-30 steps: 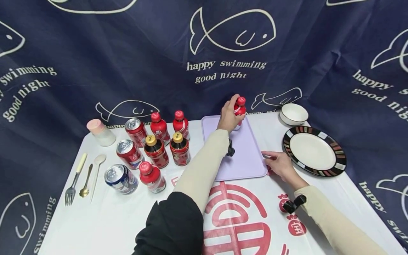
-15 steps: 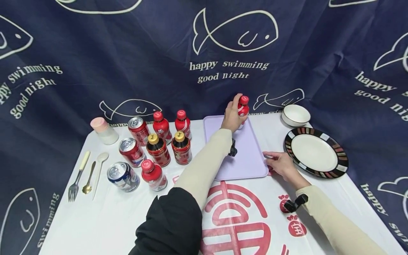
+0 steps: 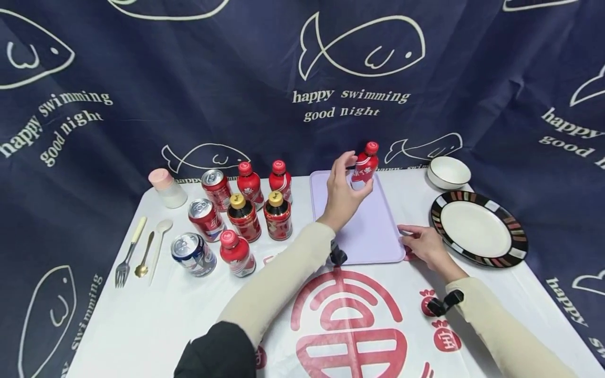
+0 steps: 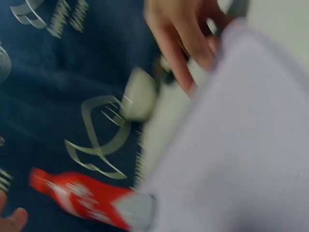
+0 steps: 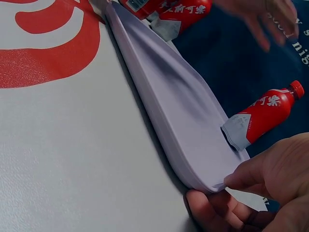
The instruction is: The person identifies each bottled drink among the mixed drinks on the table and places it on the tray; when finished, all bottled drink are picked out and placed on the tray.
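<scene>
A red plastic drink bottle (image 3: pixel 366 167) stands upright at the far right corner of the lilac tray (image 3: pixel 371 231). My left hand (image 3: pixel 341 194) is just left of the bottle with spread, bent fingers; in the right wrist view the left hand (image 5: pixel 270 14) is apart from the bottle (image 5: pixel 265 116). Only a bit of left fingertip (image 4: pixel 14 220) shows in the left wrist view. At the tray's near right corner, my right hand (image 3: pixel 425 245) pinches the rim, with the thumb on top and the fingers curled beneath, as the right wrist view shows.
Left of the tray are several red bottles (image 3: pixel 238 257), gold-capped bottles (image 3: pixel 278 218) and cans (image 3: pixel 193 254). Beyond them are a pink-lidded jar (image 3: pixel 169 190), a fork (image 3: pixel 126 257) and two spoons (image 3: pixel 158 244). A striped-rim plate (image 3: pixel 437 207) and white bowl (image 3: pixel 449 173) stand right.
The left hand has let go of the red bottle and drawn back toward the left and near side. The bottle stays on the tray. The right hand keeps its hold; the head view has shifted slightly left.
</scene>
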{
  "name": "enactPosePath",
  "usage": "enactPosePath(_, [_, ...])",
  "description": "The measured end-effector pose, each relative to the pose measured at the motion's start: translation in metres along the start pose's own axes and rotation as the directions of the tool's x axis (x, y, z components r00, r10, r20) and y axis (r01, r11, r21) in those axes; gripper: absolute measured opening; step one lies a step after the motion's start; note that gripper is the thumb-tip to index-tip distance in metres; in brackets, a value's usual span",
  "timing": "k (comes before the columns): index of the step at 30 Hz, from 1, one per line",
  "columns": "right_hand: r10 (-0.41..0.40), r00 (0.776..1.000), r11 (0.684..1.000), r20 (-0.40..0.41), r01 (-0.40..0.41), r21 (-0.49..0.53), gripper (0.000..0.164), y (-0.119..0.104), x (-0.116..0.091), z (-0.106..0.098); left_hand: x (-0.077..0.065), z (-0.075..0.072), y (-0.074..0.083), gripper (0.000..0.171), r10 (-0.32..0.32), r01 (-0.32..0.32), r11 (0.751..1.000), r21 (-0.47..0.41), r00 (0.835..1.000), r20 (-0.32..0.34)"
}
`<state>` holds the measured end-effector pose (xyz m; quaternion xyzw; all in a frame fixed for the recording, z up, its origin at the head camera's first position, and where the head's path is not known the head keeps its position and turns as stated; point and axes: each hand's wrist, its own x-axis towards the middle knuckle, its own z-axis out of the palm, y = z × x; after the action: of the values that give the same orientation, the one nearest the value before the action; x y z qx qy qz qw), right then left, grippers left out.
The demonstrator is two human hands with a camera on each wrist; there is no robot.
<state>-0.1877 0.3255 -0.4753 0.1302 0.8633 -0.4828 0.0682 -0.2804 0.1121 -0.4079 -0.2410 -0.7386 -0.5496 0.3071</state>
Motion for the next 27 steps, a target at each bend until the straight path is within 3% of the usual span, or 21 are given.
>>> enactPosePath(2, [-0.01,1.0,1.0,0.001,0.01,-0.013,0.044,0.0,0.001,0.0,-0.003,-0.019,0.019,0.07,0.038,-0.039,0.999,0.023,0.998,0.05])
enactPosePath(4, [-0.017,1.0,1.0,-0.002,0.016,-0.021,0.044,0.0,0.001,0.0,-0.007,-0.038,0.036,0.072,0.067,-0.082,0.992,0.093,0.986,0.153])
enactPosePath(8, [-0.009,1.0,0.999,0.002,0.009,-0.035,0.044,-0.001,-0.002,-0.001,-0.016,-0.076,0.061,0.072,0.114,-0.213,0.94,0.265,0.931,0.346])
enactPosePath(10, [-0.006,1.0,0.999,0.01,0.007,-0.032,0.044,-0.002,-0.003,-0.001,-0.021,-0.096,0.068,0.068,0.145,-0.268,0.912,0.31,0.919,0.367])
enactPosePath(15, [-0.013,1.0,0.999,0.008,0.013,-0.031,0.046,-0.003,-0.002,0.0,-0.033,-0.154,0.073,0.056,0.226,-0.358,0.855,0.376,0.909,0.351])
enactPosePath(18, [-0.01,1.0,0.999,0.001,0.01,-0.052,0.046,-0.001,-0.002,0.0,-0.043,-0.189,0.068,0.052,0.237,-0.364,0.834,0.415,0.915,0.327])
enactPosePath(20, [-0.011,1.0,0.999,0.002,0.011,-0.053,0.046,0.001,-0.002,0.001,-0.051,-0.21,0.063,0.052,0.224,-0.337,0.832,0.44,0.931,0.289])
enactPosePath(24, [-0.017,1.0,0.999,0.001,0.017,-0.038,0.047,0.002,-0.002,0.002,-0.069,-0.241,0.056,0.058,0.162,-0.228,0.837,0.498,0.971,0.173])
enactPosePath(27, [-0.012,1.0,1.0,0.015,0.012,-0.019,0.047,0.002,-0.001,0.002,-0.085,-0.253,0.051,0.066,0.076,-0.101,0.833,0.545,0.995,0.068])
